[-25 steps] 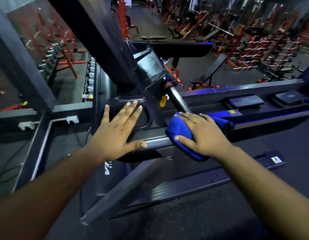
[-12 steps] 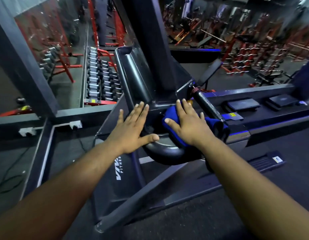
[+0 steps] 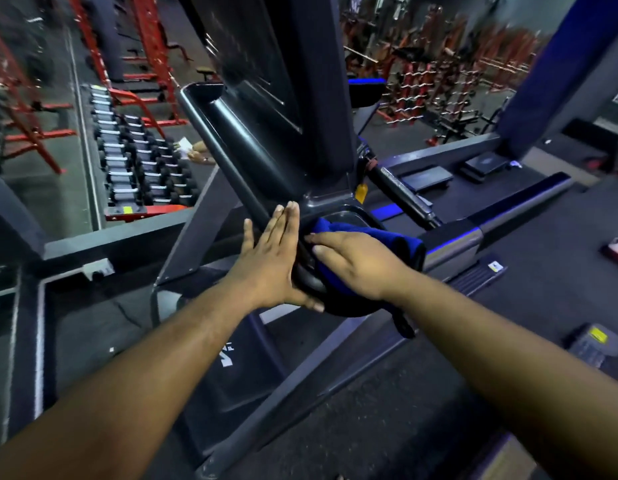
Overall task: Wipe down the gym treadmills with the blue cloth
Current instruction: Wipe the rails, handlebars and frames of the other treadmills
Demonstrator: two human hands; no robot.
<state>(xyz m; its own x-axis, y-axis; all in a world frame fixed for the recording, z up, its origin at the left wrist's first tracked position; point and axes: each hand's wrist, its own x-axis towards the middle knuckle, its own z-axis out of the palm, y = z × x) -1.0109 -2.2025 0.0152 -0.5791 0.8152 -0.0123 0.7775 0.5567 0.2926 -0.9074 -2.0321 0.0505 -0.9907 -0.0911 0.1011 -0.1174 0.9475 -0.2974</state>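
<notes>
A dark treadmill fills the view, its console column (image 3: 283, 109) rising in front of me and its side tray (image 3: 227, 140) slanting up to the left. A blue cloth (image 3: 376, 237) lies over the rounded console corner. My right hand (image 3: 356, 265) lies flat on the cloth, fingers pointing left and pressing it onto the corner. My left hand (image 3: 269, 261) rests on the tray's edge beside it, fingers straight and together, thumb under the rounded corner. The two hands nearly touch.
A handlebar (image 3: 404, 199) with a yellow tag juts right of the console. The neighbouring treadmill's deck (image 3: 508, 216) runs to the right. A dumbbell rack (image 3: 141, 168) and red gym frames (image 3: 155, 46) stand beyond glass at left. Weight racks (image 3: 439, 81) fill the far right.
My view has swung up and left along the console. The right hand slid the cloth left onto the rounded corner, and the left hand closed in beside it, fingers drawn together.
</notes>
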